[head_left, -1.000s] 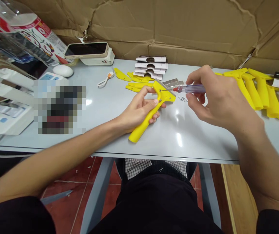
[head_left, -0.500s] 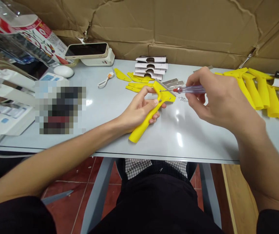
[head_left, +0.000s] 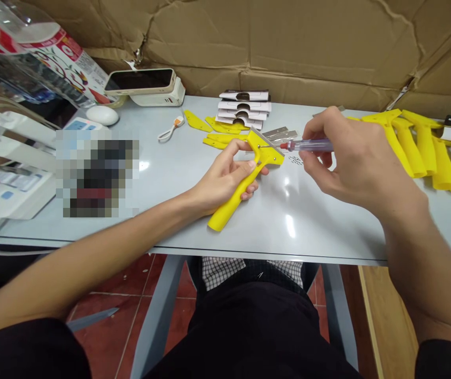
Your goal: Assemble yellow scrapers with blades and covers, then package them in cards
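Observation:
My left hand (head_left: 229, 176) is closed around the handle of a yellow scraper (head_left: 229, 208), whose wide head points up and away with a metal blade along its far edge. Between the fingers of my right hand (head_left: 359, 158) is a screwdriver (head_left: 308, 146) with a clear purple-tinted handle and a red collar. Its thin shaft reaches to a screw (head_left: 259, 147) on the left of the scraper head. A second screw (head_left: 275, 158) sits on the right of the head. Just beyond lie small metal nuts (head_left: 296, 160), loose blades (head_left: 282, 134) and flat yellow pieces (head_left: 217, 139).
Several yellow scraper handles (head_left: 422, 150) lie at the right. White boxes (head_left: 244, 108) are stacked at the back before a cardboard wall (head_left: 288, 47). At left are a phone (head_left: 140, 80), a short cable (head_left: 171, 129), a mouse (head_left: 102, 116), bottles (head_left: 67, 58) and a power strip (head_left: 16, 197).
The fingers of my right hand have shifted slightly on the screwdriver handle. The scraper and my left hand stay in place.

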The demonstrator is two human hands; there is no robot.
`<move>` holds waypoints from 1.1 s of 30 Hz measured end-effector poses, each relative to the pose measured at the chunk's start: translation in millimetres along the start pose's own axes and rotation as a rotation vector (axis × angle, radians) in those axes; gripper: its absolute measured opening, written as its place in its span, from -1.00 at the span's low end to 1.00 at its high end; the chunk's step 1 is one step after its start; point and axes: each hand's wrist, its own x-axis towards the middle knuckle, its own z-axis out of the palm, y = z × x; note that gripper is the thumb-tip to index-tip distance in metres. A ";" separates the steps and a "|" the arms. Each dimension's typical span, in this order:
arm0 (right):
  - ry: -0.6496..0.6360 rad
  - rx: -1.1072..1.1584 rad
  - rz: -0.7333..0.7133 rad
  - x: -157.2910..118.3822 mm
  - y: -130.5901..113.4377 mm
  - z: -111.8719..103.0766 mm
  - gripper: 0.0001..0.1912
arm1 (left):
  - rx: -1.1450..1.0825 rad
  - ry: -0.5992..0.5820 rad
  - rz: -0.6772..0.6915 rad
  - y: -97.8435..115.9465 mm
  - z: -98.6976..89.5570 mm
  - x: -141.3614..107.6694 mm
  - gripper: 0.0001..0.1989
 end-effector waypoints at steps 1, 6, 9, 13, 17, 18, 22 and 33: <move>0.001 -0.005 0.004 -0.2 0.1 -0.2 -0.77 | 0.002 0.001 0.000 0.2 0.1 0.1 -0.58; -0.008 -0.066 0.040 0.1 -0.5 2.1 -0.75 | 0.013 0.009 0.005 1.1 1.3 -0.1 -0.60; 0.008 -0.092 0.040 0.4 -0.9 3.5 -0.75 | 0.007 0.019 0.002 0.7 1.2 0.0 -0.57; 0.004 -0.061 0.011 -0.5 -0.1 0.7 -0.71 | 0.009 0.013 0.001 -0.4 0.1 0.4 -0.55; -0.026 -0.005 0.001 -1.1 1.3 -2.9 -0.77 | 0.009 0.005 0.005 -0.4 -0.3 0.2 -0.60; -0.010 -0.009 -0.006 -1.0 1.6 -3.0 -0.80 | 0.010 0.004 0.005 -0.3 -0.2 0.1 -0.60; 0.036 -0.065 0.001 -0.3 1.3 0.4 -0.77 | 0.014 0.008 -0.003 -0.1 -0.2 -0.4 -0.59; 0.006 -0.063 -0.044 -0.9 -0.9 2.0 -0.68 | 0.014 0.003 -0.001 1.3 0.7 -0.2 -0.59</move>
